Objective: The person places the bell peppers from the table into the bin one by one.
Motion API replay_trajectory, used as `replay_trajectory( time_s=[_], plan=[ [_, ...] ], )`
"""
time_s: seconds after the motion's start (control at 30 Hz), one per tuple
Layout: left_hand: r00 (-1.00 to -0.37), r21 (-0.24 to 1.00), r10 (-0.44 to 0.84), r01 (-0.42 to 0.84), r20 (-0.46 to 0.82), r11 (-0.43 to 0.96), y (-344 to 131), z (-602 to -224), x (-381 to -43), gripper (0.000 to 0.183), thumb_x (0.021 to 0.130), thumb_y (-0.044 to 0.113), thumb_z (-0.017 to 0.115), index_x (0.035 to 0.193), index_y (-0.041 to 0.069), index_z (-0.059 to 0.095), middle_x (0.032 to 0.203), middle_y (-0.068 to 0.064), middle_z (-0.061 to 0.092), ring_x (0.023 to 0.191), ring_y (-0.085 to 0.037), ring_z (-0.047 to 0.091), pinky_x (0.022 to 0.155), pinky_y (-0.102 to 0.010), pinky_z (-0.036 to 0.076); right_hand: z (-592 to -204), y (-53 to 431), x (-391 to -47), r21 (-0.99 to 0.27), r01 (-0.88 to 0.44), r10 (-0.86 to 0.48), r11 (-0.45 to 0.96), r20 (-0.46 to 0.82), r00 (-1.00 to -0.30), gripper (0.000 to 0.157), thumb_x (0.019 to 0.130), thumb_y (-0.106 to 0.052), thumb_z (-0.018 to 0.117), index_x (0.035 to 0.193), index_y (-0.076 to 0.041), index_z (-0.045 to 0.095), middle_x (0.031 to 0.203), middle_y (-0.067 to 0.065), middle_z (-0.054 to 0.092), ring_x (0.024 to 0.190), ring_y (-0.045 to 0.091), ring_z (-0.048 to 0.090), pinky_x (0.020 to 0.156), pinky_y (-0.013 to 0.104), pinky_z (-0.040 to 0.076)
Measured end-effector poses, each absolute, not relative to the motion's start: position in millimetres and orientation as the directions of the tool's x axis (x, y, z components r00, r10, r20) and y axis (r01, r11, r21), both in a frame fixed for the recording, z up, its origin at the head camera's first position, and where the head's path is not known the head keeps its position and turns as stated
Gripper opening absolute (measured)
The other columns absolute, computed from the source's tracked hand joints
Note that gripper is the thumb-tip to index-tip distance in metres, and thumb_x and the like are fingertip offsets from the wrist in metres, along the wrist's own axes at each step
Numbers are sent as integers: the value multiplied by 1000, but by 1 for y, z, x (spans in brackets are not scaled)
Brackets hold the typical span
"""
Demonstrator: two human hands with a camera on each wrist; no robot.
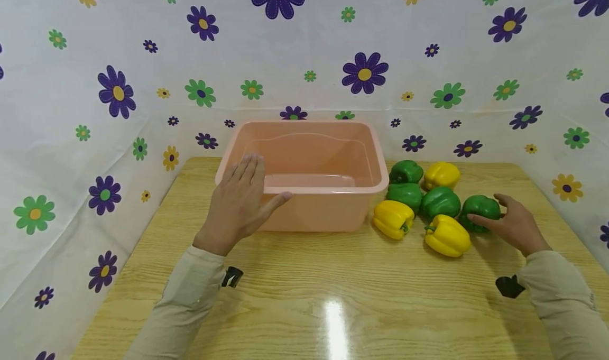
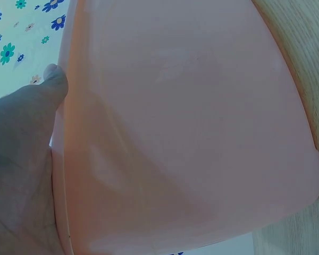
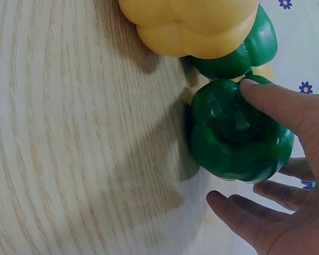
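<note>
A glossy, lobed green bell pepper (image 1: 480, 204) is seen lying on its side on the wood-grained bench (image 1: 285, 296), and its stem end is shown in the right wrist view. To its left, well apart, a peach-pink plastic basin (image 1: 314, 212) is stood upright; it is shaped as a rectangle with rounded corners, and its open top is bordered by a smooth rim.

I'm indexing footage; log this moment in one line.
left hand: at pink tub's front rim | right hand: at rightmost green pepper | nearby: three more green peppers, three yellow peppers
</note>
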State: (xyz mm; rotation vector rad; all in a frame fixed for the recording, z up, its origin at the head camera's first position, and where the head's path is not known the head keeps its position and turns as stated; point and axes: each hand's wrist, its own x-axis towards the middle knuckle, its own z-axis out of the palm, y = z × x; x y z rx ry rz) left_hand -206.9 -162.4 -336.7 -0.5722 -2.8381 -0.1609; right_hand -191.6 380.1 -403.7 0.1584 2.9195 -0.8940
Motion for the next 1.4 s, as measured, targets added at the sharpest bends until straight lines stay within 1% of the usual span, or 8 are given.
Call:
replay_trajectory(
  time_s=[0.2,0.43,0.6,0.87,1.03,1.2,1.4],
  plan=[
    [-897,63,369,394,242,917,-162,-337,-206,101,99,71,39,157,-8,21,163,-25,23,153,-38,18,125,-50,13,-408,382,-190,-568,149,91,810,-129,-987,104,96,-47,67,150,21,11,146,51,22,129,66,30,102,75,33],
    [-894,55,363,390,264,919,-163,-337,-207,101,98,72,40,157,-8,24,162,-25,26,152,-38,19,125,-49,13,-408,380,-192,-596,164,106,786,-130,-986,104,96,-46,67,151,20,9,146,50,21,129,65,30,103,75,33],
    [-898,61,358,384,255,921,-163,-336,-208,101,98,72,40,157,-8,23,163,-25,24,153,-38,18,125,-48,12,-409,380,-193,-619,170,113,767,-131,-985,103,97,-46,66,151,20,9,146,50,22,128,63,32,102,74,34],
    [-891,57,368,396,266,916,-162,-336,-208,99,98,70,42,156,-9,23,162,-26,26,152,-39,21,125,-49,14,-410,381,-193,-649,196,131,735,-147,-980,104,97,-46,66,152,18,5,150,48,16,132,65,27,104,75,31],
    [-892,57,367,395,264,917,-162,-336,-208,99,98,70,43,156,-9,24,162,-25,26,152,-38,20,125,-49,13,-411,382,-193,-680,200,122,705,-162,-979,102,97,-43,66,153,18,5,151,48,15,133,64,26,105,75,31],
    [-897,56,365,389,248,919,-162,-336,-207,99,99,70,41,157,-8,22,163,-25,25,153,-38,18,125,-48,13,-413,382,-192,-704,206,113,679,-178,-978,100,98,-40,66,153,18,7,149,49,18,132,62,29,105,73,32],
    [-899,51,364,386,242,921,-162,-337,-207,100,99,70,41,157,-8,22,163,-25,24,153,-38,17,125,-48,12,-416,383,-192,-713,216,117,667,-187,-975,99,98,-40,66,152,19,7,149,48,17,131,60,30,105,72,34]
  ],
)
